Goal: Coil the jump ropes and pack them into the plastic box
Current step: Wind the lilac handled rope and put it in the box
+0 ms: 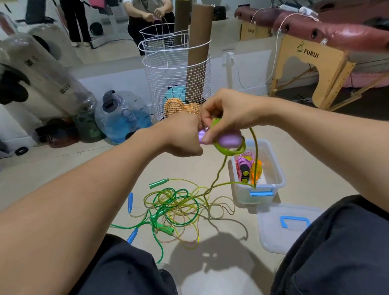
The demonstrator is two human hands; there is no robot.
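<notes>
We take the plastic box on the floor as the reference landmark. Behind it and to its left stands a white wire basket holding cardboard tubes. Directly in front of the box, nearer to us, lies its clear lid with a blue handle. To the left of the box, a tangle of loose jump ropes in green and yellow spreads across the floor, with blue and green handles at its edges. Inside the box we see ropes already coiled, in pink and orange. Above the box's far left corner, both hands meet in the air. The left hand has its fingers curled round the purple handles of a rope. The right hand pinches the green rope with curled fingers just above those handles, where the rope forms small loops around them. One strand hangs from the loops down over the box's front wall and runs on to the tangle on the floor.
</notes>
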